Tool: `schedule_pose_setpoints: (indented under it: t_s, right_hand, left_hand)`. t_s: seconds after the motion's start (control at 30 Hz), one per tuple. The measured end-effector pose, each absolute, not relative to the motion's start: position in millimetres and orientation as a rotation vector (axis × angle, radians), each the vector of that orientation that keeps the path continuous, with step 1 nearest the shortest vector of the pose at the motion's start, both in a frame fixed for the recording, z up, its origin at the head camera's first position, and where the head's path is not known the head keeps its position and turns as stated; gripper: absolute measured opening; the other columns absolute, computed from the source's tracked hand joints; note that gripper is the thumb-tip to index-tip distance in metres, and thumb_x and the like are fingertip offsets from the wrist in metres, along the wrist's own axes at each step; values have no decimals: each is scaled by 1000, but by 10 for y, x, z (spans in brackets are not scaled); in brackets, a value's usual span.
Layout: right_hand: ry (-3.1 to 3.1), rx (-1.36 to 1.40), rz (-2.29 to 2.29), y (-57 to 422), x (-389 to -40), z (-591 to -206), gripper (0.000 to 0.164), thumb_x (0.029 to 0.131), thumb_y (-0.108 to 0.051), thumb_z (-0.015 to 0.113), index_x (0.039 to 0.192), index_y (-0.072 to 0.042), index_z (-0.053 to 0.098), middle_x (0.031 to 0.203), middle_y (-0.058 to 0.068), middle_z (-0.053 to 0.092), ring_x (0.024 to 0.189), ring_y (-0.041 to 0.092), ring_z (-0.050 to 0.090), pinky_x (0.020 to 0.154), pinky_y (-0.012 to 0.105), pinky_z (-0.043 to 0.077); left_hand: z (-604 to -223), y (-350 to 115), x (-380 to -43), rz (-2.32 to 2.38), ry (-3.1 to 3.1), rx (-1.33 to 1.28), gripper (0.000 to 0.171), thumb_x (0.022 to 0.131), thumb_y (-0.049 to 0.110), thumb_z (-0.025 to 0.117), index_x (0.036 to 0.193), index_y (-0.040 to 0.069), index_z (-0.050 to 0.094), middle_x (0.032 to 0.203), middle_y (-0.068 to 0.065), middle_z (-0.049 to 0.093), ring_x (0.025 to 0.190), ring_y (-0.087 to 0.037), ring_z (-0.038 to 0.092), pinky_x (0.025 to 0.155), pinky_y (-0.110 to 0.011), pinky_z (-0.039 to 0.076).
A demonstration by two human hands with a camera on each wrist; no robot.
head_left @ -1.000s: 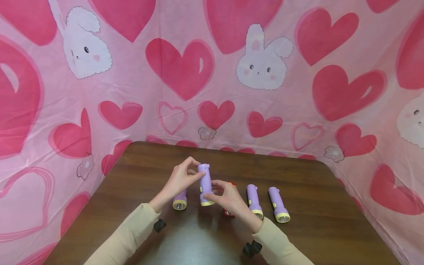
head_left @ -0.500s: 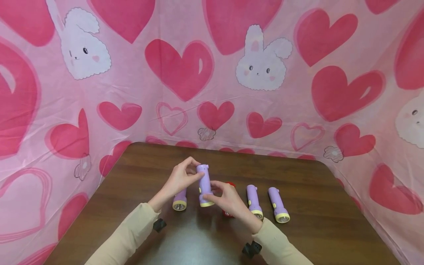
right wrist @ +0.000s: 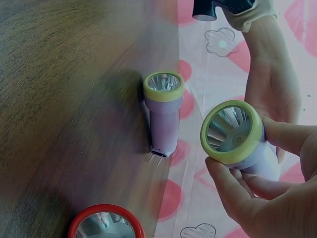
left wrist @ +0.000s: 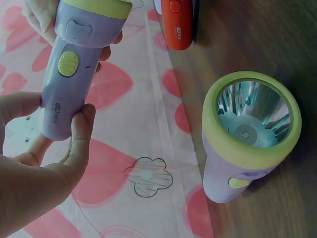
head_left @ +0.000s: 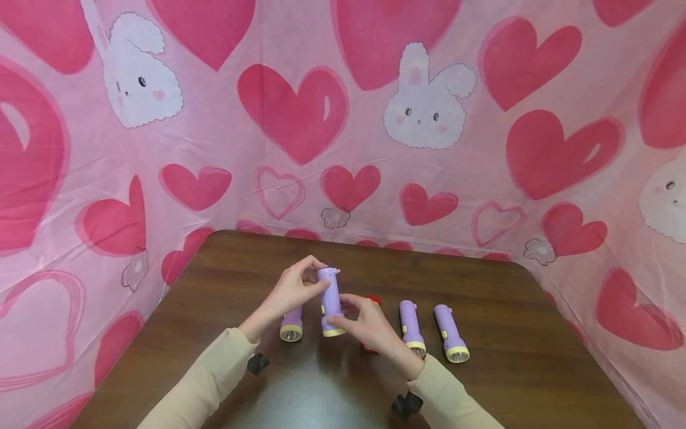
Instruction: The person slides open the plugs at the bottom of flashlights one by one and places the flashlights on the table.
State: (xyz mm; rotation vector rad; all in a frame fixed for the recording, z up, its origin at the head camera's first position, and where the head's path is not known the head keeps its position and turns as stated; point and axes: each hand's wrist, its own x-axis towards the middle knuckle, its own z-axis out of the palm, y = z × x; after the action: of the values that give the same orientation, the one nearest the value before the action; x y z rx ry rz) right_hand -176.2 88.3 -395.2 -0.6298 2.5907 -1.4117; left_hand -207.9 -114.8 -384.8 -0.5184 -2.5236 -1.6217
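Observation:
Above the table I hold a purple flashlight (head_left: 330,301) with a yellow rim, its lens end lower and toward me. My left hand (head_left: 298,285) pinches the tail end between thumb and fingers. Near the head my right hand (head_left: 368,322) grips it from the other side. A small tab sticks out to the right at the tail. In the left wrist view, the yellow switch (left wrist: 68,63) shows on the barrel. The lens (right wrist: 230,131) of this flashlight appears unlit in the right wrist view.
Another purple flashlight (head_left: 291,330) lies left of the held one; two metal prongs (right wrist: 156,157) protrude from its tail. A red flashlight (head_left: 375,300) is mostly behind my right hand. Two purple flashlights, one (head_left: 411,328) and another (head_left: 451,333), lie further right on the brown table (head_left: 514,369).
The held flashlight has dropped very slightly, and the tab at its tail stands out further to the right. Both hands keep their grip; the flashlights on the table stay put.

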Motion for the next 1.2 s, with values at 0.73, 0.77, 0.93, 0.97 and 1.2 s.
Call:
schedule_pose_setpoints:
  t_s: [0.73,0.77,0.93,0.97,1.2]
  right_hand:
    - [2579,-617,-1413,886,-1772,-3971,48,88,-29,75,125,-1,64,122,16,69,107,31,69,92,46,57]
    - [2579,-621,-1416,884,-1770,-3972,48,88,-28,75,125,-1,64,122,16,70,107,32,69,92,47,57]
    - [2574,-636,-1424,876,-1760,-3970,47,87,-27,75,125,0,64,121,16,70,107,32,69,92,48,57]
    - [2570,-637,-1426,874,-1757,-3970,47,88,-27,75,125,0,64,121,16,70,107,32,69,92,48,57]
    - [2561,-633,-1431,865,-1739,-3965,48,87,-26,76,125,0,63,122,17,69,107,33,69,94,52,55]
  left_hand:
    - [-3829,-1097,-2087,-1571,-2519,-480,24,86,15,76,104,8,63,101,-13,73,84,-17,69,65,-25,53]
    - [-3827,-1097,-2086,-1577,-2517,-484,24,86,14,76,104,8,63,103,-14,73,85,-17,69,65,-25,54]
    - [-3825,-1091,-2084,-1613,-2507,-496,22,86,10,74,103,7,61,110,-16,70,90,-20,70,70,-28,58]
    - [-3824,-1089,-2083,-1617,-2507,-498,22,86,10,74,103,7,61,110,-16,70,90,-21,70,71,-29,58]
    - [-3822,-1082,-2081,-1586,-2517,-514,20,86,9,72,104,8,62,112,-16,65,91,-21,69,74,-31,58]
